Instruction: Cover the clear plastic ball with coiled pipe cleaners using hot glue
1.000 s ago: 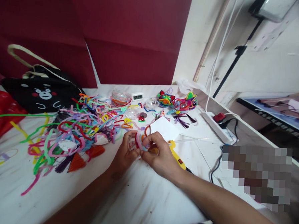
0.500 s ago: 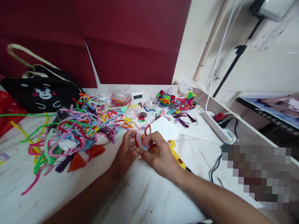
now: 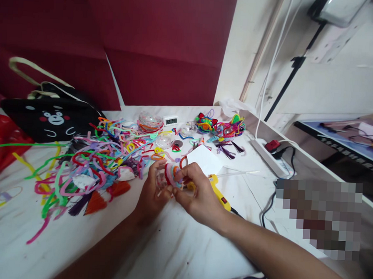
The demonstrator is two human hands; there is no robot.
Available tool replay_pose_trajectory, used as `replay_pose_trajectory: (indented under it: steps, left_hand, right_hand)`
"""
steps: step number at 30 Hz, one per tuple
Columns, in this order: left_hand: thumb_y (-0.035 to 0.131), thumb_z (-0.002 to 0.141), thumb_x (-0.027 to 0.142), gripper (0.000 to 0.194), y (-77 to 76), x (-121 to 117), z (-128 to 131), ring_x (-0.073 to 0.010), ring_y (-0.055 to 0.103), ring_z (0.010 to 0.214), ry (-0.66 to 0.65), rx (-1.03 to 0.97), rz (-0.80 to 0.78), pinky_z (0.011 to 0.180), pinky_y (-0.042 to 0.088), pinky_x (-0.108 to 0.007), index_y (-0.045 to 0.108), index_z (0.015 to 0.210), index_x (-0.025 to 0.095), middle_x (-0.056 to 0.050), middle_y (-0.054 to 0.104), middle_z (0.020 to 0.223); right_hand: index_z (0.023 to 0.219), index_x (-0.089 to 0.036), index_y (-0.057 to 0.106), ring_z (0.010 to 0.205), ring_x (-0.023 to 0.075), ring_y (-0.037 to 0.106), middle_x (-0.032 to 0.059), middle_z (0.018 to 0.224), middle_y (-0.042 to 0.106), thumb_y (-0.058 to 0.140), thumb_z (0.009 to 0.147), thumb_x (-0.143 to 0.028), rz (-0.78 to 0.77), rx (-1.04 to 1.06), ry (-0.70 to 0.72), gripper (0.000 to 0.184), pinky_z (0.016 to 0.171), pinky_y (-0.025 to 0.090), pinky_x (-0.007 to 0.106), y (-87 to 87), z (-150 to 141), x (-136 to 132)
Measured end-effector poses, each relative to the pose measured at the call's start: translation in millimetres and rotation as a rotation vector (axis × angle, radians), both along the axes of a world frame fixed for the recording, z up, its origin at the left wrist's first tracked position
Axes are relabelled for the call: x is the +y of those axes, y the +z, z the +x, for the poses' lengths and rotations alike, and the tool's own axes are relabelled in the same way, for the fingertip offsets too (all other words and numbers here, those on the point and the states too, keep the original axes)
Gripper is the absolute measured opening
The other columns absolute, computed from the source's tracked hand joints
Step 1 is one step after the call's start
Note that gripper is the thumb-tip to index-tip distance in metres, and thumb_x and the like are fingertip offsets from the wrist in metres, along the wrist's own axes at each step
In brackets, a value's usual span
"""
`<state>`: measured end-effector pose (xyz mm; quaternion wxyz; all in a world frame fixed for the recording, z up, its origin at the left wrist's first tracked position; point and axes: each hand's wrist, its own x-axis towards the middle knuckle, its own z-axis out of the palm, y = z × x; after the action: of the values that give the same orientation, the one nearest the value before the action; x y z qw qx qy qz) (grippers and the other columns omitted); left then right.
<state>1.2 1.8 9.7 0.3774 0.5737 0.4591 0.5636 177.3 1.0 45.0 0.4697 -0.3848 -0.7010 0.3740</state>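
My left hand point(image 3: 155, 194) is closed around a clear plastic ball point(image 3: 161, 176) banded with fuzzy pipe cleaners point(image 3: 171, 173) in red, pink, pale blue and orange. Fingers of my right hand point(image 3: 195, 188) pinch the right side of the banded ball, partly hiding it. Just beyond the right hand lies a yellow hot glue gun point(image 3: 220, 193), its front partly covered by the fingers. A white sheet of card point(image 3: 204, 159) rests behind it. Clear plastic shells point(image 3: 164, 141) sit farther back on the table.
A tangled heap of pipe cleaners and tassels point(image 3: 88, 163) covers the left side. Finished-looking colourful ornaments point(image 3: 229, 129), a small digital clock point(image 3: 170, 120) and a black bag point(image 3: 50, 118) stand at the back. A power strip point(image 3: 273, 158) with cords runs along the right edge.
My left hand has turned the ball slightly, so more of its clear side and bands show. Both hands stay in nearly the same place.
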Motion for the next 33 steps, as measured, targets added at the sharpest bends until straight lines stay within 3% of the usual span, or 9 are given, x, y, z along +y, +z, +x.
replay_pose_trajectory:
  steps: [5,9,14,17,20,23,26,30,33]
  left_hand:
    - [0.079,0.077,0.034,0.064,14.9,-9.1,-2.4,-0.0325,0.068,0.127,0.049,0.006,0.099,0.109,0.056,-0.047,0.054,0.136,0.032,-0.006,0.067,0.134]
    - [0.078,0.080,0.034,0.059,21.4,-12.2,-0.9,-0.0311,0.073,0.117,0.036,-0.064,0.138,0.102,0.062,-0.047,0.056,0.135,0.032,-0.007,0.071,0.128]
    - [0.076,0.080,0.040,0.056,19.0,-6.6,1.2,-0.0334,0.071,0.128,-0.010,-0.255,-0.027,0.102,0.063,-0.044,0.058,0.133,0.033,-0.009,0.070,0.133]
    - [0.077,0.078,0.044,0.063,19.0,-5.1,2.6,-0.0329,0.076,0.117,-0.059,-0.345,-0.145,0.091,0.065,-0.043,0.055,0.136,0.032,-0.008,0.074,0.127]
    - [0.079,0.076,0.044,0.067,20.9,-7.1,4.3,-0.0304,0.078,0.109,-0.097,-0.396,-0.182,0.083,0.065,-0.038,0.054,0.137,0.032,-0.006,0.076,0.122]
    - [0.079,0.077,0.043,0.066,23.2,-10.7,4.9,-0.0300,0.078,0.113,-0.107,-0.393,-0.156,0.082,0.066,-0.037,0.056,0.138,0.032,-0.008,0.074,0.130]
    - [0.080,0.079,0.046,0.068,23.4,-13.7,4.3,-0.0325,0.076,0.121,-0.132,-0.384,-0.144,0.090,0.067,-0.041,0.056,0.141,0.032,-0.009,0.073,0.138]
    - [0.083,0.081,0.047,0.069,18.2,-15.4,2.5,-0.0335,0.072,0.134,-0.152,-0.357,-0.101,0.114,0.060,-0.046,0.058,0.144,0.032,-0.009,0.069,0.151]
    - [0.084,0.082,0.048,0.071,13.9,-15.2,1.1,-0.0350,0.067,0.141,-0.175,-0.339,-0.096,0.121,0.055,-0.049,0.060,0.147,0.033,-0.009,0.069,0.152]
  right_hand:
    - [0.098,-0.026,0.063,0.103,0.0253,0.064,0.0064,0.105,0.064,0.069,0.082,-0.011,0.184,0.030,0.036,0.023,0.091,0.056,0.040,5.2,-1.6,-6.5]
    - [0.099,-0.026,0.066,0.105,0.0256,0.064,0.0064,0.106,0.066,0.071,0.085,-0.015,0.221,0.059,0.042,0.018,0.092,0.056,0.041,11.1,-3.3,-8.7]
    - [0.103,-0.026,0.067,0.101,0.0245,0.065,0.0052,0.107,0.068,0.072,0.082,-0.015,0.212,0.024,0.084,0.024,0.090,0.057,0.039,20.2,3.2,-5.3]
    - [0.109,-0.026,0.067,0.104,0.0250,0.067,0.0053,0.110,0.070,0.073,0.084,-0.018,0.201,-0.038,0.102,0.026,0.092,0.057,0.040,23.5,13.4,-3.2]
    - [0.123,-0.025,0.066,0.118,0.0294,0.068,0.0095,0.123,0.072,0.079,0.086,-0.025,0.272,-0.120,0.129,0.039,0.101,0.057,0.046,20.9,23.3,-2.5]
    - [0.142,-0.025,0.061,0.136,0.0359,0.064,0.0145,0.143,0.069,0.085,0.083,-0.028,0.341,-0.203,0.146,0.064,0.114,0.053,0.055,12.0,27.8,-3.1]
    - [0.157,-0.028,0.052,0.145,0.0380,0.060,0.0148,0.157,0.064,0.087,0.083,-0.027,0.372,-0.265,0.134,0.081,0.119,0.050,0.059,2.3,26.1,-4.0]
    - [0.162,-0.030,0.049,0.144,0.0380,0.062,0.0154,0.156,0.066,0.082,0.091,-0.032,0.481,-0.286,0.095,0.079,0.117,0.053,0.059,-5.5,21.2,-3.8]
    - [0.164,-0.029,0.045,0.139,0.0375,0.066,0.0177,0.153,0.068,0.081,0.095,-0.032,0.561,-0.282,0.067,0.078,0.112,0.056,0.058,-9.4,19.4,-3.5]
